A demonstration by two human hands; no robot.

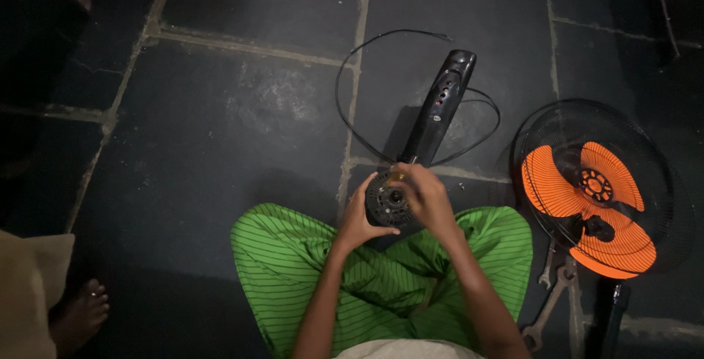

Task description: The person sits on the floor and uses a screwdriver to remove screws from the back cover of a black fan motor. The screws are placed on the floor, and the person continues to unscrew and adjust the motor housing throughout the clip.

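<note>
The left hand [357,216] cups the round fan motor [386,201] from its near-left side while the right hand [425,194], fingers closed over its top edge, seemingly pinches something small, the black fan neck [438,110] running straight away from both grips.

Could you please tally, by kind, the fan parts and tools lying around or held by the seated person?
Fan motor, held in the left hand and right hand: 1
Black fan stand body with cable: 1
Orange fan blade in wire guard: 1
Wrenches: 2
Total: 5
</note>
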